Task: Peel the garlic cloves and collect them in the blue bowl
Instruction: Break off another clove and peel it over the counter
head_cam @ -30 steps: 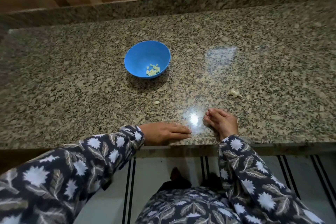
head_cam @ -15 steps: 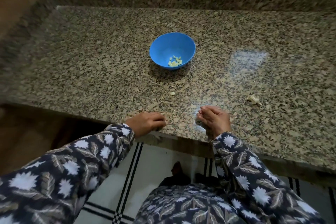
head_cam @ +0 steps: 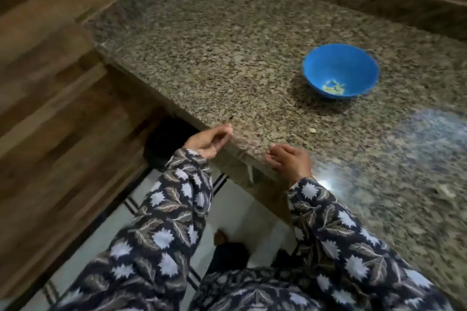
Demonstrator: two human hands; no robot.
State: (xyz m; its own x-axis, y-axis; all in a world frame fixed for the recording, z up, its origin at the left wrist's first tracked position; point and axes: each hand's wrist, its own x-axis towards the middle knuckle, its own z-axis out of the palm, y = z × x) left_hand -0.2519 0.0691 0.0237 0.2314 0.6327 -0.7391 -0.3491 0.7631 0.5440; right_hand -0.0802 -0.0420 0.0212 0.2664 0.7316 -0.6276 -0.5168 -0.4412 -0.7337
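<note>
The blue bowl (head_cam: 341, 70) stands on the granite counter (head_cam: 227, 58), with several pale peeled garlic cloves (head_cam: 333, 87) at its bottom. A small pale garlic piece (head_cam: 312, 130) lies loose on the counter in front of the bowl. My left hand (head_cam: 209, 141) hovers cupped just off the counter's front edge, fingers loosely curled, with nothing visible in it. My right hand (head_cam: 290, 161) rests on the counter at that same edge with its fingers bent down. Motion blur hides whether anything lies under those fingers.
A blurred pale scrap (head_cam: 444, 193) lies on the counter at the far right. Wood-patterned panels (head_cam: 50, 83) flank the counter's left end. Below the edge are a dark round shape (head_cam: 166, 141) and a white striped floor (head_cam: 240, 222).
The view has swung left and tilted. Both hands slid to the counter's front edge; my left hand left the surface and now sits cupped beside the edge.
</note>
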